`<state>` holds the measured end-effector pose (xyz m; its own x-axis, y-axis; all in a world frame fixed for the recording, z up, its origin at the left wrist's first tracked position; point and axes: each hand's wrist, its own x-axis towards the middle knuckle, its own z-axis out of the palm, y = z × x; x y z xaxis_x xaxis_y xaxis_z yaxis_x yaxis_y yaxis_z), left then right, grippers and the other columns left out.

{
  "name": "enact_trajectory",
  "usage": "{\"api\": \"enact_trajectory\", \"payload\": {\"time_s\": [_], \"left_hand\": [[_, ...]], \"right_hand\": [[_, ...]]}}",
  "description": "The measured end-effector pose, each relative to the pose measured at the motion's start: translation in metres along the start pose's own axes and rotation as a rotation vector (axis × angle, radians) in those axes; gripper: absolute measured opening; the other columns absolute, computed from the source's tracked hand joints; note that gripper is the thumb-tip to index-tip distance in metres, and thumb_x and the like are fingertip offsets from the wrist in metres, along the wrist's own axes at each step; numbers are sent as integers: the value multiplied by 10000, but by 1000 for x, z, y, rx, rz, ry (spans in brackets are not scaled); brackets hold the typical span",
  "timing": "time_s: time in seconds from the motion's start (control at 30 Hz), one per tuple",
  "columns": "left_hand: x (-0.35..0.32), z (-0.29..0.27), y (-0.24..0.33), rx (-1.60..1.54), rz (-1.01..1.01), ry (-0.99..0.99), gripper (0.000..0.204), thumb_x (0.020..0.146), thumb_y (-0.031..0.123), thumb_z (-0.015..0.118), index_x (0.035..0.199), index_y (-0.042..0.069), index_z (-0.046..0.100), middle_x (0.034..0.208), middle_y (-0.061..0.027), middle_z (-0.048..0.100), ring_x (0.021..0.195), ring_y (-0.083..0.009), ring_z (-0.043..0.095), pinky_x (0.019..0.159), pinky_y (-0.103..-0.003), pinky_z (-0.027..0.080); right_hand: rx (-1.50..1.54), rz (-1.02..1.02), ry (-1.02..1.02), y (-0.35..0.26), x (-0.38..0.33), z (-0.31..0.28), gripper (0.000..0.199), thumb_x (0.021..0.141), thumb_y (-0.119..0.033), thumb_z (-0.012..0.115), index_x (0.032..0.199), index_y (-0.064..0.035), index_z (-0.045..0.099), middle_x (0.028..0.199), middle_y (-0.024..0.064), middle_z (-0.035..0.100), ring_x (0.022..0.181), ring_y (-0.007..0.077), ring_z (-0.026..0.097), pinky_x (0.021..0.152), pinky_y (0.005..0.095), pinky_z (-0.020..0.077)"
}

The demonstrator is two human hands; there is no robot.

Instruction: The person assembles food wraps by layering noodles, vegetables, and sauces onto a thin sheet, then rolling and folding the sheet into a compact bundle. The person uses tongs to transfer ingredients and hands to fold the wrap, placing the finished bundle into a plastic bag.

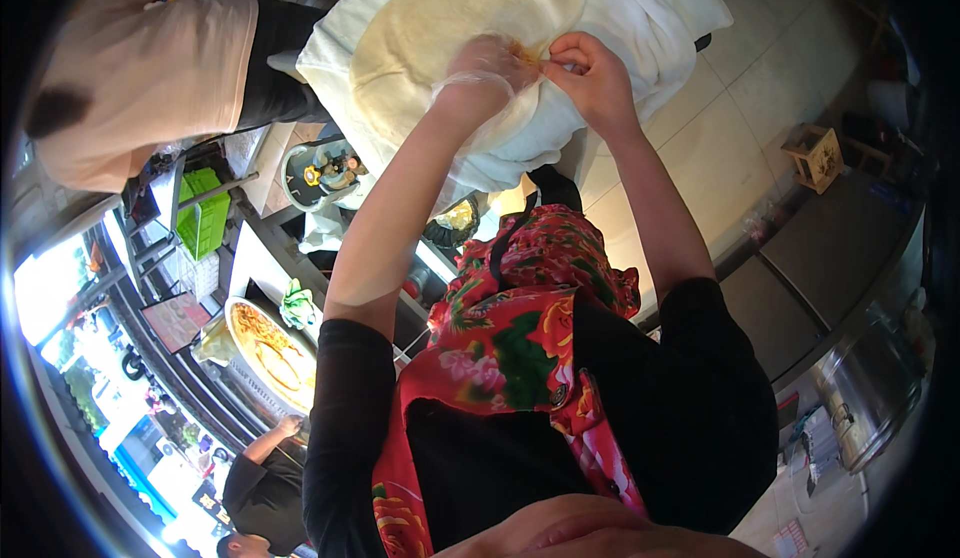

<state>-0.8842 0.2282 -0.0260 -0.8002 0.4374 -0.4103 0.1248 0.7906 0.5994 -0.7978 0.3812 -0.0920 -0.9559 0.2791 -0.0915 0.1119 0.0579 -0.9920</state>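
Observation:
Large, thin, round pale flatbreads point(420, 18) lie stacked on a white cloth point(660, 28) at the top of the head view. My left hand point(485, 73), in a clear plastic glove, rests over the flatbreads' near right part. Orange-brown smears show at its curled fingertips. Close beside it, my bare right hand point(595, 83) has thumb and fingers pinched together, meeting the left fingertips. What lies between the fingers of either hand is too small to make out.
At left stands a person in a light shirt point(160, 78). A green crate point(203, 213), a grey bin point(322, 173) and an oval tray of orange-red food point(270, 353) are lower left. Another person in dark clothes point(265, 488) reaches toward the tray. A wooden box stool point(815, 158) stands right.

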Motion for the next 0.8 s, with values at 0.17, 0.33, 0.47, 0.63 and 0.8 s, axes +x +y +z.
{"api": "enact_trajectory", "payload": {"time_s": [0.17, 0.33, 0.47, 0.63, 0.8], "left_hand": [[6, -6, -12, -208, -88, -68, 290, 840, 199, 757, 1035, -14, 723, 861, -89, 710, 732, -166, 659, 689, -333, 533], [8, -4, -25, -656, -168, -118, 244, 837, 134, 767, 993, -46, 712, 872, -75, 689, 751, -140, 641, 679, -291, 519], [10, 1, -27, -705, -156, -147, 255, 846, 132, 761, 1025, -44, 714, 873, -81, 703, 740, -139, 645, 664, -280, 522], [15, 1, -22, -206, -82, -126, 307, 841, 171, 772, 1078, -19, 727, 863, -69, 723, 722, -120, 652, 655, -292, 537], [5, 1, -15, -339, -118, -51, 315, 821, 259, 763, 998, 1, 722, 833, -118, 715, 716, -183, 645, 696, -341, 518]], "right_hand": [[-68, 22, 33, -1, 1, 3, 282, 847, -158, 772, 1016, -31, 585, 883, 61, 712, 686, 123, 587, 674, 271, 495], [-74, -21, 25, -2, 1, 3, 303, 853, -162, 764, 994, -31, 530, 866, 75, 696, 653, 154, 584, 644, 296, 497], [-112, -22, 6, -5, 0, 4, 305, 842, -143, 767, 992, -30, 526, 867, 75, 693, 647, 159, 592, 636, 309, 500], [-105, -31, 30, -6, -1, 7, 305, 836, -115, 763, 1002, -28, 522, 872, 76, 689, 660, 164, 601, 654, 310, 508], [6, -41, -6, -1, -2, 4, 272, 858, -79, 736, 1008, -22, 516, 889, 69, 680, 711, 144, 606, 685, 300, 510]]}}
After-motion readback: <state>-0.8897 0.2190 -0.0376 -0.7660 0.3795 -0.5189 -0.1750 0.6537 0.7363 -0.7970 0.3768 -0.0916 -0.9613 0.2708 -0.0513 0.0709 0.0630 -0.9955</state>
